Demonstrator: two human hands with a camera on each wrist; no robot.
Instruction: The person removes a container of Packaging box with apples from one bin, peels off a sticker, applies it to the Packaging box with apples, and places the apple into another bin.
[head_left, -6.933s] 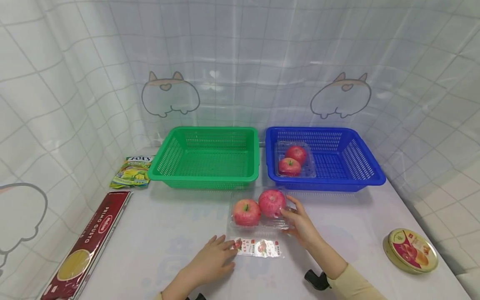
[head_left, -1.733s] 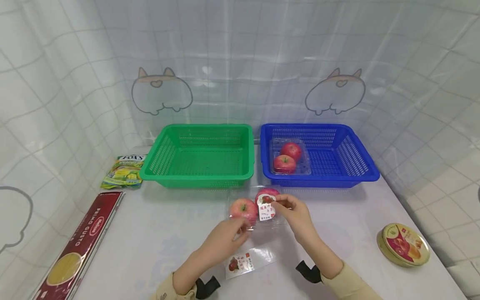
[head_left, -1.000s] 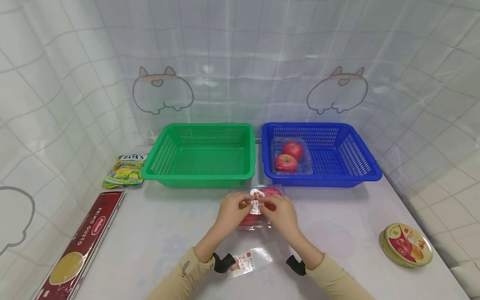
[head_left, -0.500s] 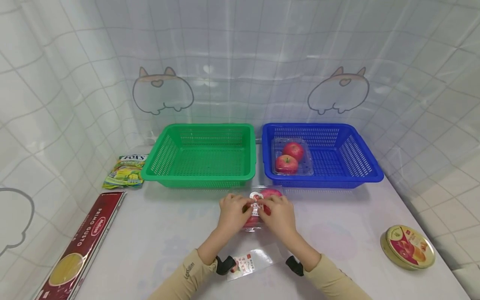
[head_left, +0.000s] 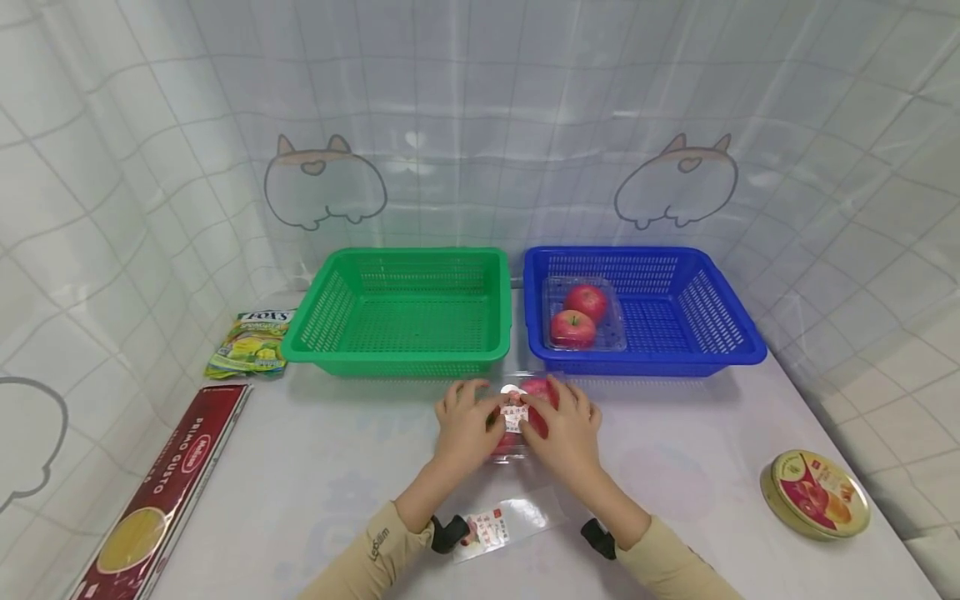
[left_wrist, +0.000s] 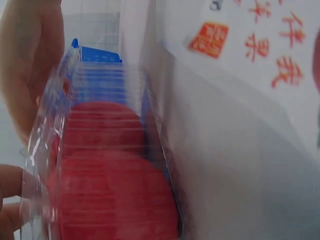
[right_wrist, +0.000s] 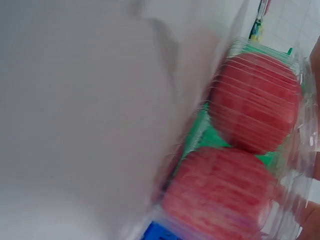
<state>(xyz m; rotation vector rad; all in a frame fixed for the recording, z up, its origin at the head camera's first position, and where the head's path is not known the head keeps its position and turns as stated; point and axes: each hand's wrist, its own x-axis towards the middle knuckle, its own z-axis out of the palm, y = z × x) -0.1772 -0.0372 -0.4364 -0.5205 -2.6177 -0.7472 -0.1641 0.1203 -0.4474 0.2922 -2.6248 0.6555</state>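
A clear plastic clamshell box (head_left: pixel 510 457) of red apples (head_left: pixel 540 390) lies on the table in front of the baskets. On its lid sits a white apple-printed sticker (head_left: pixel 514 417). My left hand (head_left: pixel 461 427) rests on the lid's left part, fingers spread, thumb and index at the sticker's left edge. From the right, my right hand (head_left: pixel 566 429) touches the lid the same way, at the sticker's right edge. Both wrist views show the box's ribbed side and two apples (left_wrist: pixel 115 195) inside. My hands partly cover the box in the head view.
Behind stand a green basket (head_left: pixel 397 367) and a blue basket (head_left: pixel 652 363); the blue one holds another apple box (head_left: pixel 611 333). A sticker sheet (head_left: pixel 525 518) lies nearer me. At left are a candy bag (head_left: pixel 251 343) and spaghetti pack (head_left: pixel 161 492); at right, a round tin (head_left: pixel 816 494).
My right hand first held the box, then a sticker lifted from the sheet. Both hands brought it over the lid pinched; now their fingers have spread and the sticker lies on the lid.
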